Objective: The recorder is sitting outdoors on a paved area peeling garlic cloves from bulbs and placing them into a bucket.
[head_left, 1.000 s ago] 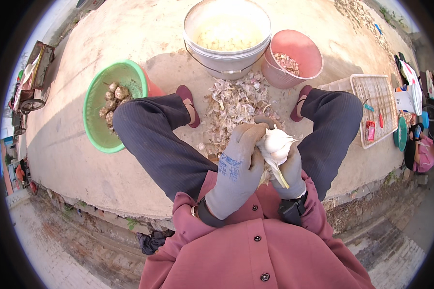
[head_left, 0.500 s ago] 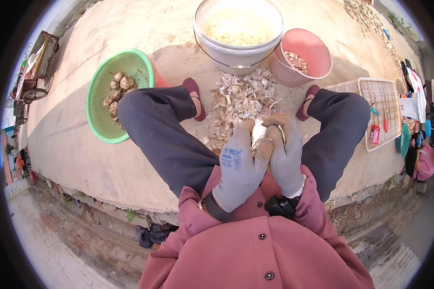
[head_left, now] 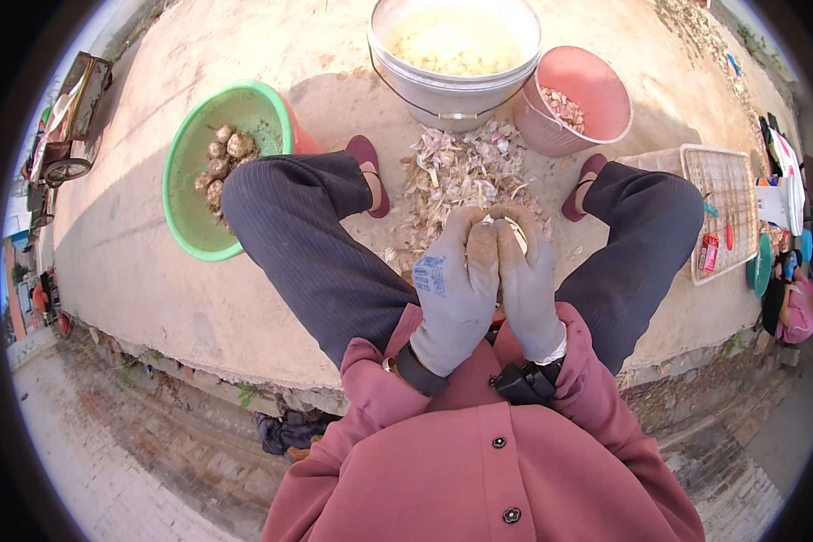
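Both hands wear grey gloves with dirty brown fingers and meet in front of my lap. My left hand (head_left: 458,289) and my right hand (head_left: 527,294) are closed together around a garlic bulb (head_left: 519,238), thumbs side by side on top. Only small white bits of it show between the fingers; the rest is hidden. Just beyond them, a heap of garlic skins (head_left: 461,172) lies on the ground between my feet. To the left, whole garlic bulbs (head_left: 240,144) with soil on them sit in a green basket (head_left: 175,208).
Past the skins stands a white bucket (head_left: 415,90) with pale cloves in liquid. Beside it, a pink bucket (head_left: 535,126) holds unpeeled cloves. A plastic crate (head_left: 741,212) with a red packet (head_left: 708,253) lies right of my knee. Farther right is another person (head_left: 797,307); a cart (head_left: 68,135) stands far left.
My hands have drawn closer together, thumbs now side by side over the garlic bulb, covering more of it. The whole view has shifted slightly.
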Available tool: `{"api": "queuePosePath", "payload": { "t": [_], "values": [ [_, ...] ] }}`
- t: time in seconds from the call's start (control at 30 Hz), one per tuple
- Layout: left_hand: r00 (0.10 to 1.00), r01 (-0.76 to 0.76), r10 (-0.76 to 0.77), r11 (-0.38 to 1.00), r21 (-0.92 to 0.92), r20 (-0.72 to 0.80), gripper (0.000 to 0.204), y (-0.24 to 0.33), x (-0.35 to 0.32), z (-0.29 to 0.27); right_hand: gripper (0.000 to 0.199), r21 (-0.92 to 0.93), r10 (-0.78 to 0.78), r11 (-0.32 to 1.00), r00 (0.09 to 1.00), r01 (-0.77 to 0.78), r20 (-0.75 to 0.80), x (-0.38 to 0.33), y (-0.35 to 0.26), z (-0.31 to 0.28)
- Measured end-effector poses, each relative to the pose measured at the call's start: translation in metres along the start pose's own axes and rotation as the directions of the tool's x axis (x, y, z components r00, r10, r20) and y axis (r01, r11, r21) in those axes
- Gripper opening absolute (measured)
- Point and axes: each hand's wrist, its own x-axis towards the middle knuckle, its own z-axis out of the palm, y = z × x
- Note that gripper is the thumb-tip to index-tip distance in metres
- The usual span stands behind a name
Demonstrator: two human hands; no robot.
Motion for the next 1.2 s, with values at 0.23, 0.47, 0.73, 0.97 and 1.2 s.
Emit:
{"api": "queuePosePath", "payload": {
  "t": [0.23,0.47,0.73,0.97,1.2],
  "values": [
    [0.999,-0.026,0.025,1.000,0.017,0.020,0.031,0.005,0.002,0.004,0.026,0.017,-0.036,0.999,0.997,0.037,-0.061,0.006,-0.009,-0.003],
    [0.993,-0.085,0.093,0.990,0.114,-0.071,0.022,0.004,-0.002,0.010,0.029,-0.164,-0.284,0.944,0.958,0.285,0.035,0.009,-0.007,-0.009],
    [1.000,-0.018,0.020,0.998,0.060,-0.024,0.022,-0.007,-0.008,0.008,0.036,-0.166,-0.278,0.938,0.947,0.304,0.162,0.009,-0.015,-0.011],
    [0.998,-0.025,0.022,0.997,-0.066,-0.053,0.023,-0.012,-0.012,0.003,0.038,-0.200,-0.274,0.928,0.939,0.315,0.208,0.012,-0.013,-0.008],
    [0.961,-0.261,0.213,0.908,0.329,0.176,0.057,-0.035,-0.023,-0.016,0.038,-0.144,-0.462,0.858,0.863,0.494,0.206,0.017,0.003,-0.002]
  ]
}}
